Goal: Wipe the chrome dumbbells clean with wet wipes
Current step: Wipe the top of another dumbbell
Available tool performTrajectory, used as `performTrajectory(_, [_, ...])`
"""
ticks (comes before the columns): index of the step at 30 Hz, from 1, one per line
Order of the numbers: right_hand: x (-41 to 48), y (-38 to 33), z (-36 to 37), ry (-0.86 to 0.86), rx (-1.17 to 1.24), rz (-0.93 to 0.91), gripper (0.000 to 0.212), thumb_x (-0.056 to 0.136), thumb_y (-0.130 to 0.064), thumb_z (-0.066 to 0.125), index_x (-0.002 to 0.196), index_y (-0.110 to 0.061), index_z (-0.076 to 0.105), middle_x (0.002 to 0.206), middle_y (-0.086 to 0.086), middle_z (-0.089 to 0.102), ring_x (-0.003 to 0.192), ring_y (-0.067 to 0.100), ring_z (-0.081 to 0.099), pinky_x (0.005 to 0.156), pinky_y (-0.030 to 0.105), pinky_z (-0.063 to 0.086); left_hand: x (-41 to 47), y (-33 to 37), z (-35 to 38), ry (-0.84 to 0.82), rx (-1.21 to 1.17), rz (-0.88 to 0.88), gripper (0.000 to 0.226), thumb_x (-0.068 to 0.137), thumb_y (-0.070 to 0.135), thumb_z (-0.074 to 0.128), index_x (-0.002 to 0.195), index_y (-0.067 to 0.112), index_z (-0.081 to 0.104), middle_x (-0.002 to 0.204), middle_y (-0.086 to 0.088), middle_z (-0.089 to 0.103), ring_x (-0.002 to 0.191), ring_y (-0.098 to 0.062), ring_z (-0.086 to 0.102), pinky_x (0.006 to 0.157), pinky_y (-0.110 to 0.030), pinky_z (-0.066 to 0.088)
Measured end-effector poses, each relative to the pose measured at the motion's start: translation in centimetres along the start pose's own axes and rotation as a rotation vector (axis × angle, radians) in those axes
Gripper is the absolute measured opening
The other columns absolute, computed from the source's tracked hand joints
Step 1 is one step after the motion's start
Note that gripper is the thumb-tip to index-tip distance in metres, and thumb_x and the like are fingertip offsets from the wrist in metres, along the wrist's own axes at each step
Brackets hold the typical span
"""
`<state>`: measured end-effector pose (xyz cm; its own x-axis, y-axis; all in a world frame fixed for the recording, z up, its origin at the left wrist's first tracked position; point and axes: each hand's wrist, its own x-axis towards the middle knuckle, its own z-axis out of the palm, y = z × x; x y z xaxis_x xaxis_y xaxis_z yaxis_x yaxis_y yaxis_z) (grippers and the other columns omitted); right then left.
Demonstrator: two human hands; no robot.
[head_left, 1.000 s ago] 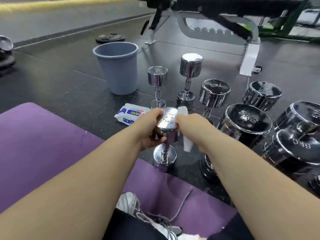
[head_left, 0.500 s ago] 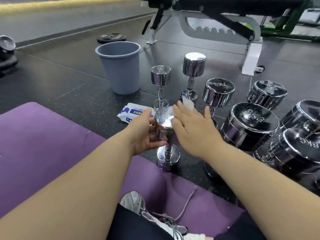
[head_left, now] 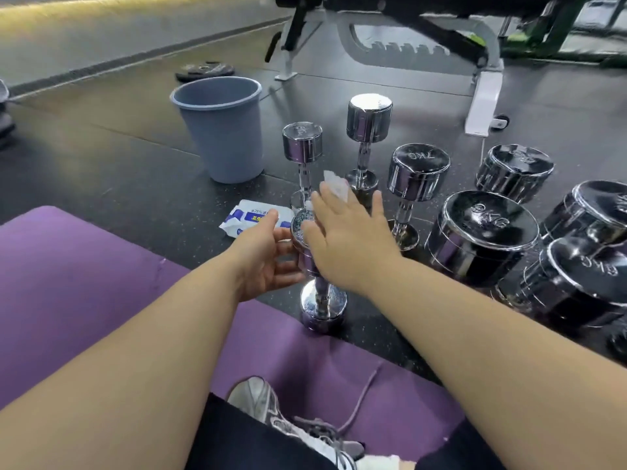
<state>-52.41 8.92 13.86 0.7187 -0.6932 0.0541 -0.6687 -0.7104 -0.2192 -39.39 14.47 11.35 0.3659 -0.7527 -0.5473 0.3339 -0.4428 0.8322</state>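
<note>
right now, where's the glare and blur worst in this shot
Head view: glare whitens the top of the tall dumbbell; the wide lens bends the bench frame near the edges; the wet wipe under the right hand looks smeared; the whole frame is soft.

Light was even, moderately bright, and came from overhead. Behind the grey-blue plastic bucket (head_left: 220, 130), a warm yellow glow ran along the wall's base. Right of the bucket, the row of polished chrome dumbbells (head_left: 419, 171) bore white glare on their flat tops. In front of the bucket, the small chrome dumbbell (head_left: 322, 307) showed speckled reflections, and the right hand (head_left: 346, 239) looked slightly smeared. Shadows were faint and soft. Straight lines bowed toward the frame edges.
</note>
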Motion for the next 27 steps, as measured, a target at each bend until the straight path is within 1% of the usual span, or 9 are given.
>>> performTrajectory(3, [-2.7, -1.0, 0.5, 0.001, -0.017, -0.181, 0.066, 0.096, -0.048, 0.011, 0.157, -0.022, 0.012, 0.165, -0.009, 0.003, 0.151, 0.014, 0.005, 0.118, 0.049, -0.016, 0.8, 0.1, -0.5, -0.028, 0.010, -0.006, 0.060, 0.102, 0.057, 0.023, 0.115, 0.013, 0.063, 0.076, -0.002, 0.067, 0.054, -0.016, 0.066, 0.047, -0.024, 0.051])
performTrajectory(5, [-4.2, -0.2, -0.1, -0.027, 0.000, -0.202, 0.071, 0.091, -0.050, 0.004, 0.158, -0.026, 0.009, 0.165, -0.012, 0.004, 0.150, 0.011, 0.008, 0.120, 0.045, -0.015, 1.1, 0.0, -0.5, -0.041, 0.013, -0.011, 0.061, 0.102, 0.058, 0.022, 0.118, 0.015, 0.063, 0.079, -0.002, 0.069, 0.056, -0.016, 0.066, 0.049, -0.024, 0.052])
performTrajectory(10, [0.0, 1.1, -0.9, -0.061, -0.002, -0.070, 0.060, 0.104, -0.044, 0.017, 0.158, -0.019, 0.012, 0.165, -0.006, 0.004, 0.151, 0.014, 0.006, 0.121, 0.048, -0.010, 1.2, 0.0, 0.3, -0.029, 0.010, 0.028, 0.052, 0.103, 0.054, 0.022, 0.101, 0.017, 0.059, 0.066, 0.002, 0.067, 0.053, -0.013, 0.065, 0.053, -0.025, 0.054])
performTrajectory(13, [-0.7, -0.6, -0.2, -0.056, -0.032, -0.175, 0.062, 0.102, -0.046, 0.018, 0.158, -0.020, 0.009, 0.165, -0.006, 0.001, 0.151, 0.013, 0.004, 0.120, 0.048, -0.013, 1.5, 0.0, 0.1, -0.043, 0.021, 0.028, 0.049, 0.103, 0.054, 0.023, 0.095, 0.020, 0.059, 0.069, 0.002, 0.065, 0.051, -0.010, 0.063, 0.046, -0.021, 0.050])
performTrajectory(15, [-2.8, -0.1, -0.1, -0.070, -0.042, -0.244, 0.065, 0.097, -0.047, 0.012, 0.158, -0.024, 0.006, 0.165, -0.009, 0.000, 0.151, 0.012, 0.006, 0.120, 0.046, -0.015, 1.7, 0.1, 0.0, -0.053, 0.045, 0.030, 0.052, 0.103, 0.054, 0.022, 0.096, 0.022, 0.062, 0.067, 0.003, 0.067, 0.053, -0.010, 0.063, 0.046, -0.020, 0.049])
performTrajectory(18, [-2.7, 2.7, -1.2, -0.079, -0.050, -0.138, 0.059, 0.102, -0.042, 0.012, 0.158, -0.024, 0.006, 0.165, -0.009, 0.002, 0.151, 0.011, 0.008, 0.120, 0.047, -0.013, 2.0, 0.1, 0.4, -0.002, 0.037, 0.032, 0.048, 0.103, 0.052, 0.022, 0.093, 0.021, 0.058, 0.065, 0.004, 0.068, 0.060, -0.012, 0.063, 0.051, -0.021, 0.052])
performTrajectory(21, [-0.1, 3.3, -0.8, -0.079, 0.081, 0.020, 0.058, 0.104, -0.040, 0.019, 0.157, -0.019, 0.009, 0.166, -0.003, 0.003, 0.152, 0.013, 0.001, 0.117, 0.047, -0.016, 1.7, 0.0, 1.0, 0.028, 0.033, 0.039, 0.045, 0.103, 0.052, 0.024, 0.101, 0.023, 0.058, 0.069, 0.003, 0.069, 0.067, -0.013, 0.063, 0.058, -0.022, 0.053])
performTrajectory(24, [-0.2, 2.9, 0.4, 0.016, 0.184, 0.017, 0.056, 0.104, -0.038, 0.023, 0.156, -0.021, 0.016, 0.165, -0.003, 0.006, 0.152, 0.013, -0.002, 0.118, 0.046, -0.014, 1.2, 0.0, 1.0, 0.035, 0.044, 0.046, 0.045, 0.103, 0.051, 0.027, 0.097, 0.022, 0.060, 0.075, 0.001, 0.070, 0.067, -0.013, 0.064, 0.056, -0.022, 0.054])
performTrajectory(27, [-2.8, 3.8, 1.1, 0.126, 0.275, -0.046, 0.058, 0.099, -0.041, 0.018, 0.155, -0.028, 0.021, 0.163, -0.011, 0.016, 0.150, 0.007, 0.009, 0.119, 0.039, -0.016, 0.5, 0.4, 0.5, 0.105, 0.153, 0.168, 0.037, 0.104, 0.043, 0.034, 0.095, 0.019, 0.061, 0.086, -0.001, 0.069, 0.074, -0.015, 0.063, 0.070, -0.028, 0.054])
